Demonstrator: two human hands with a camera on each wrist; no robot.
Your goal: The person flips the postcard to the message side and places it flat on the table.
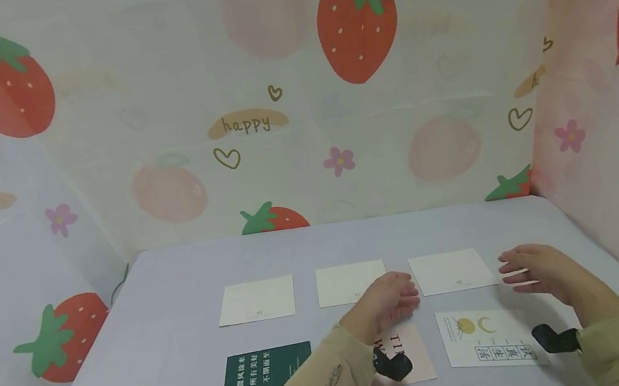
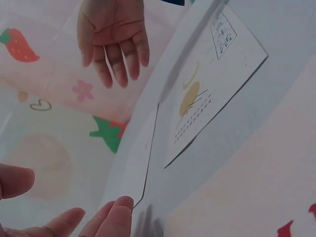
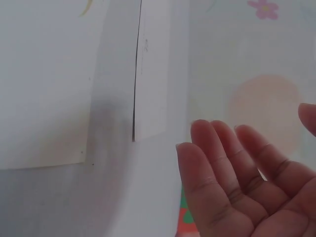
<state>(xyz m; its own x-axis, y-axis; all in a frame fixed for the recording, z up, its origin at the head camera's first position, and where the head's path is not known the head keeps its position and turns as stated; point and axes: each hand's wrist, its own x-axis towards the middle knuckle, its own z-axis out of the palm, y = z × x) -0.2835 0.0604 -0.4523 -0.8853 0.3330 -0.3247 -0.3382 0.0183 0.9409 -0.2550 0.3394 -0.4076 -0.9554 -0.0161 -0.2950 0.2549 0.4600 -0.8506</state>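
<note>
My left hand (image 1: 386, 301) hovers between the middle and right cards, its fingers extended and holding nothing. At the right, my right hand (image 1: 543, 269) is held above the table with relaxed fingers, beside the back right card (image 1: 454, 271). Below it lies a white card (image 1: 462, 348) with a sun, a moon and boxed characters. My left forearm partly covers a pink card (image 1: 421, 354) with red letters. A dark green card (image 1: 255, 384) with white characters lies at the front left. Two more pale cards, the back left (image 1: 256, 300) and back middle (image 1: 338, 283), lie flat.
A white table (image 1: 133, 383) carries the cards in two rows. Around it hang cloth walls (image 1: 306, 173) printed with strawberries, hearts and flowers. A thin dark cord (image 1: 118, 287) shows at the table's left back edge.
</note>
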